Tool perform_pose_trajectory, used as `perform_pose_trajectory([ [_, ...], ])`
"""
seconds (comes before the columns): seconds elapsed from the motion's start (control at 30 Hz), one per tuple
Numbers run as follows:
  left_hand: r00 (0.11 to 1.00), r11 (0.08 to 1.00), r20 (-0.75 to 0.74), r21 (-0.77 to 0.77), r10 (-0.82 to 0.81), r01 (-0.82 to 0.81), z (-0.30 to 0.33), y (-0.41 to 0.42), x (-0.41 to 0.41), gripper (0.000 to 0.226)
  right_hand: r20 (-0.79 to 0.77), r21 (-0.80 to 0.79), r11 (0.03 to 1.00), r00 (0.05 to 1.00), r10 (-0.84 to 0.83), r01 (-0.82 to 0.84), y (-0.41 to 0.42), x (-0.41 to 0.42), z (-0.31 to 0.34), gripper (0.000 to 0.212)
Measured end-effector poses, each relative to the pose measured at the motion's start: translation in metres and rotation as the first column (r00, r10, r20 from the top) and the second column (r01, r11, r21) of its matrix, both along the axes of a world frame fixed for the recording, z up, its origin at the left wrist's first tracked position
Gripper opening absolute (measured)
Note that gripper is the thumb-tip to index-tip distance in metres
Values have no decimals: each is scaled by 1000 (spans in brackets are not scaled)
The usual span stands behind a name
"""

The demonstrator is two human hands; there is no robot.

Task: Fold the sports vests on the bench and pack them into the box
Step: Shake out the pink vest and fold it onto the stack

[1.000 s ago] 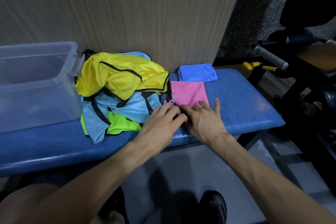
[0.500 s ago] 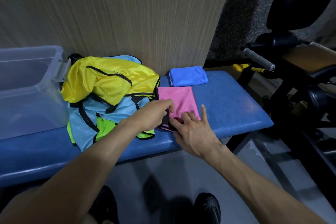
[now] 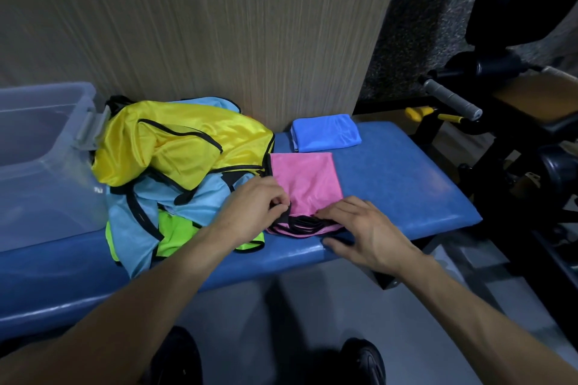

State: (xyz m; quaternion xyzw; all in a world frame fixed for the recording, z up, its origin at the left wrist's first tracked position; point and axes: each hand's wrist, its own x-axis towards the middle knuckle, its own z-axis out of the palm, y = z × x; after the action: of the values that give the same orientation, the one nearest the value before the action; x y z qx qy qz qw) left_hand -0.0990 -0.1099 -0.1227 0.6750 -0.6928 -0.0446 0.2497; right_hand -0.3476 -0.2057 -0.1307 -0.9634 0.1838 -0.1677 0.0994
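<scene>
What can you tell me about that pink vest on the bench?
The pink vest is a thin, slightly shiny fabric with black trim, folded into a flat rectangle. It lies on the blue padded bench, in front of a folded blue vest and right beside the loose pile of vests. Its black-edged layers bunch at the near end, where the left hand pinches the trim and the right hand rests its fingertips on the edge.
</scene>
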Motion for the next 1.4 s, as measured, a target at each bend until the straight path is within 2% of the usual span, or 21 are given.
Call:
perform_pose_trajectory([
  [0.07,998,998,10,-14,-63,63,-5,8,4,19,44,71,996,998,40,-43,-6,-4,-4,40],
  [0.2,983,965,-68,192,-168,178,-3,26,21,64,129,158,986,991,23,-44,-14,-5,-13,41],
  [0.33,985,979,-105,136,-138,152,-10,25,21,51,196,189,980,975,-103,66,-6,5,-13,37],
  [0.43,982,975,-139,163,-131,153,-9,23,17,49,174,371,916,958,-227,150,-5,3,-2,28],
  [0.57,970,956,-208,235,-127,176,-9,24,6,32,136,615,780,960,-246,113,-8,-16,10,20],
  [0.6,968,956,-227,245,-106,162,-9,25,1,31,127,663,743,964,-235,93,-8,-21,12,24],
  [0.67,966,958,-255,262,-46,115,-7,23,-5,35,81,724,686,977,-196,78,-6,-32,14,44],
  [0.73,956,954,-292,290,11,77,-4,20,-9,35,55,716,694,986,-155,69,-4,-38,13,69],
  [0.8,938,949,-340,311,68,44,0,15,-12,39,47,670,737,986,-162,89,-4,-38,10,76],
  [0.87,914,943,-387,332,124,13,3,10,-16,43,94,664,741,973,-209,95,-4,-32,8,60],
  [0.97,870,931,-447,363,208,-36,7,1,-20,50,182,722,690,947,-266,55,-9,-24,15,34],
  [1.1,848,911,-421,381,320,-155,10,-16,-25,52,164,794,602,919,-358,92,-24,-9,27,20],
  [1.2,855,899,-367,375,367,-225,8,-27,-28,54,50,792,567,900,-432,228,-33,3,29,12],
  [1.3,865,883,-295,370,407,-289,6,-35,-30,56,-65,810,485,871,-487,331,-41,11,31,23],
  [1.4,895,879,-177,337,410,-336,6,-42,-31,56,-116,766,483,831,-544,424,-46,18,32,23],
])
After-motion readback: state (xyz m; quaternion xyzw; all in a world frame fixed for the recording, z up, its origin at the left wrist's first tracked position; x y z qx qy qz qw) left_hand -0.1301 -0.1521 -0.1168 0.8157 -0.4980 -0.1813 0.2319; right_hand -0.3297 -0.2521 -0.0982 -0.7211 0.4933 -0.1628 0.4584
